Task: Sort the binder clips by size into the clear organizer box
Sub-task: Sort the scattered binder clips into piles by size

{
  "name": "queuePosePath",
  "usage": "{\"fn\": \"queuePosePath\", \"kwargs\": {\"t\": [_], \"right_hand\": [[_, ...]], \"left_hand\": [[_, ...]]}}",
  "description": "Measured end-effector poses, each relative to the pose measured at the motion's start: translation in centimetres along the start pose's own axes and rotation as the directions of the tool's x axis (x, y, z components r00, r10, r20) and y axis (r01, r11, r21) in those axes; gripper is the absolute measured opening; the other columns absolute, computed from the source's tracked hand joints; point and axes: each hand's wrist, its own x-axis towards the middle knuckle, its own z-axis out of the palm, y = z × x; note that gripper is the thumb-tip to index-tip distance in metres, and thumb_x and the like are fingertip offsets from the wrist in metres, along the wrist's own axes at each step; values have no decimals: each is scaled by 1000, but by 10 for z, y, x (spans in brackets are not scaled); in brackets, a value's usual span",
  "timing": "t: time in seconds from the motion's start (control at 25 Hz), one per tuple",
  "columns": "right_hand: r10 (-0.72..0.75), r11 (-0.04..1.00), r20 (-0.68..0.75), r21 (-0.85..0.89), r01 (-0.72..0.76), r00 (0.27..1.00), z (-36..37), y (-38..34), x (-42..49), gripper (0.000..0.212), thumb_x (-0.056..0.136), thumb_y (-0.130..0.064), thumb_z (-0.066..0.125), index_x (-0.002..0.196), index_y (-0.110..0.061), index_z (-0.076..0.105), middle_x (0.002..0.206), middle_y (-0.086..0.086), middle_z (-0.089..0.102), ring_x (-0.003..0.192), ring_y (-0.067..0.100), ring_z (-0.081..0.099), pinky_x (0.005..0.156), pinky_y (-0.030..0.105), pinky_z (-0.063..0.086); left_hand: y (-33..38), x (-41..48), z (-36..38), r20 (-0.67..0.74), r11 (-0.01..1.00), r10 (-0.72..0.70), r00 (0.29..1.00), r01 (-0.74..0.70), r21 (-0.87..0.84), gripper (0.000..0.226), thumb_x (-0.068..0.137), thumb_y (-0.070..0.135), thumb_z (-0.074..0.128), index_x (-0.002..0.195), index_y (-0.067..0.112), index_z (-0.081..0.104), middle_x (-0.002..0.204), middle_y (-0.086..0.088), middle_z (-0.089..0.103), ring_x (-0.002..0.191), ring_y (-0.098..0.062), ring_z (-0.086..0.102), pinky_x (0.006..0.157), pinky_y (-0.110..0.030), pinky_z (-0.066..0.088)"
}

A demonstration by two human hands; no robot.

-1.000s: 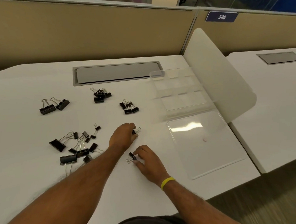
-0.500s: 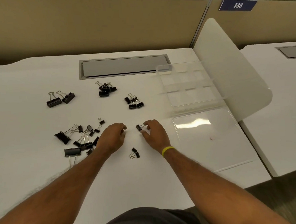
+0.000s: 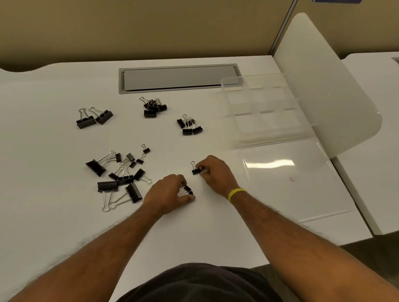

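Small clip partly under left hand.

On the white desk, the left hand pinches a small black binder clip; the right hand grips another small clip. The clear organizer box sits open beyond them.

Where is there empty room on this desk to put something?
Bare desk lies near-left, between the clip pile and the front edge, and far-left behind the two big clips. Crowded: the pile, the left hand and right hand each pinching a small clip, and the organizer box with its lid.
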Motion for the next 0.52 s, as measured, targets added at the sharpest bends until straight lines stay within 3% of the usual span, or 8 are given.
{"fn": "queuePosePath", "kwargs": {"t": [0.12,0.28,0.52], "right_hand": [[77,996,-68,59,-73,995,1,1,-7,25,84,-9,62,109,-12,65,97,3,61,83,13,55,83,36,51],[112,994,-63,22,-111,992,12,-12,-4,28,83,-29,72,106,-14,64,100,3,57,86,14,56,80,31,49],[139,989,-88,-32,-142,986,8,-15,18,19,85,-22,69,102,-13,67,106,7,58,95,21,61,81,27,47]], "left_hand": [[5,-3,3,-8,999,-29,1000,29,14,59,73,67,67,112,25,54,104,7,57,92,-13,56,75,-30,48],[13,-6,6,-14,996,-43,999,44,72,52,80,63,62,112,24,53,108,4,54,91,-17,57,73,-31,47],[9,-9,-1,55,973,122,991,-130,188,42,88,48,59,120,22,55,115,0,49,99,-20,55,73,-32,49]]}}
